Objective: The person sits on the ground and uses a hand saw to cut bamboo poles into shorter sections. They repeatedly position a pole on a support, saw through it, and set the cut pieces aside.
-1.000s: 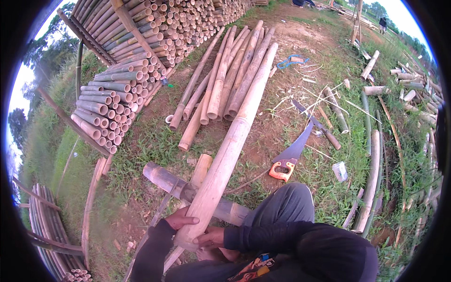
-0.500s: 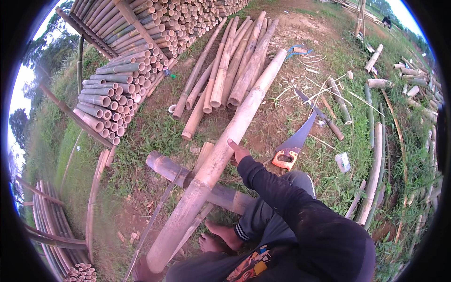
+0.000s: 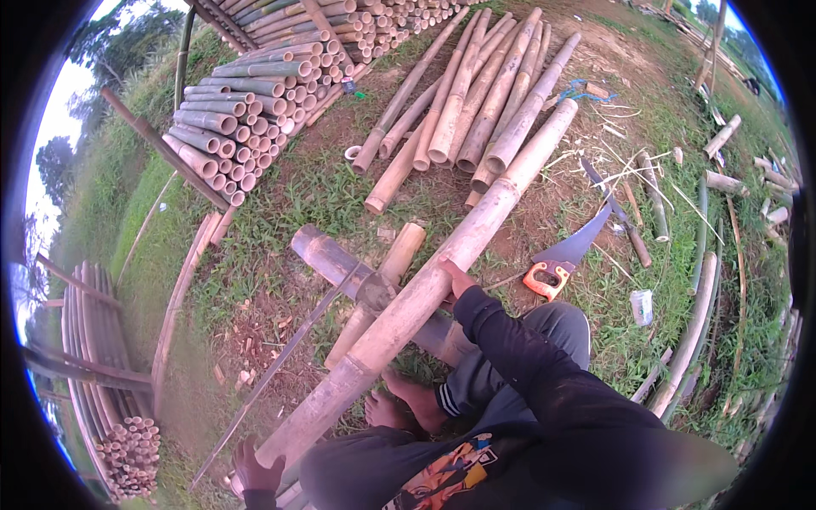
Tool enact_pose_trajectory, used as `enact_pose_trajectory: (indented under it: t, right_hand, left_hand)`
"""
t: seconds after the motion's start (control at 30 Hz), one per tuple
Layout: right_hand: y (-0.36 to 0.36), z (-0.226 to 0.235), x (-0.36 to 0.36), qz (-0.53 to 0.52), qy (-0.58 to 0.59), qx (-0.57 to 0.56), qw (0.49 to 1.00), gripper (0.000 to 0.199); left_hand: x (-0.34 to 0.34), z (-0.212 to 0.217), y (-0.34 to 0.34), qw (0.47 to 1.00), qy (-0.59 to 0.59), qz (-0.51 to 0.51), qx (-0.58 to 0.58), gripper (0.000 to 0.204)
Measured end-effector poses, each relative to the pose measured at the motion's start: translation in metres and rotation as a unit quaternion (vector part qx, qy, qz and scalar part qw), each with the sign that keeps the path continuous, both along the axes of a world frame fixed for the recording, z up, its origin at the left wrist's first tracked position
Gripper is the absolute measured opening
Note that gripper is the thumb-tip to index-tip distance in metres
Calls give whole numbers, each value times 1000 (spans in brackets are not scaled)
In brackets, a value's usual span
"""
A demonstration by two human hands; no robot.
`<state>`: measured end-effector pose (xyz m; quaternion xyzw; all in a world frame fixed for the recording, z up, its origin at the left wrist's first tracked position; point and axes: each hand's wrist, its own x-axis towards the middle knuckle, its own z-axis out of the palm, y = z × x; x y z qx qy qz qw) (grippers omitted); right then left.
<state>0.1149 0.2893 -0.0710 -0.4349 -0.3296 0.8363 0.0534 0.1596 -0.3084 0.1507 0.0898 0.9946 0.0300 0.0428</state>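
Fingers, left hand (image 3: 257,470): spread apart at the near end of the bamboo pole (image 3: 408,314); from my remote view I cannot tell whether they touch it.
Fingers, right hand (image 3: 459,285): laid against the pole's right side near mid-length, thumb uppermost; I cannot tell how far the others close beneath.
Shirt print (image 3: 446,476): an orange and pale picture on dark cloth; any lettering is too small for me to read.
Bare feet (image 3: 425,406): just right of the pole's nearer half.
Bamboo pole: slants from lower left to upper right, passing over a dark bamboo crosspiece (image 3: 323,255).
Pale bamboo piece (image 3: 401,255): crosses the crosspiece, left of the pole.
Handsaw (image 3: 582,246): on the grass to the right, orange handle toward me; I can make out no words on its blade.
Clear container (image 3: 641,308): right of the saw; its markings are indistinct to me.
Long knife (image 3: 625,223): just beyond the saw, handle nearer.
Loose poles (image 3: 459,93): side by side on the ground, beyond the crosspiece.
Bamboo stack (image 3: 246,110): upper left, cut ends facing right.
Trees (image 3: 106,42): farthest left, against pale sky.
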Motion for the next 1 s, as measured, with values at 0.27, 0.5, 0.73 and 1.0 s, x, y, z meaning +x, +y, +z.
enact_pose_trajectory:
  t: [0.27, 0.5, 0.73, 1.0]
  right_hand:
    - [14, 0, 18, 62, 46, -13, 997, 91]
    - [13, -3, 8, 76, 30, -7, 997, 90]
    - [17, 1, 7, 85, 22, -7, 996, 90]
    - [20, 1, 8, 83, 18, -3, 996, 90]
  left_hand:
    - [26, 141, 354, 448, -191, -486, 726, 25]
    - [61, 156, 421, 318, -218, -585, 713, 33]
    - [64, 144, 435, 329, -212, -590, 706, 41]
    - [64, 139, 438, 321, -214, -592, 708, 50]
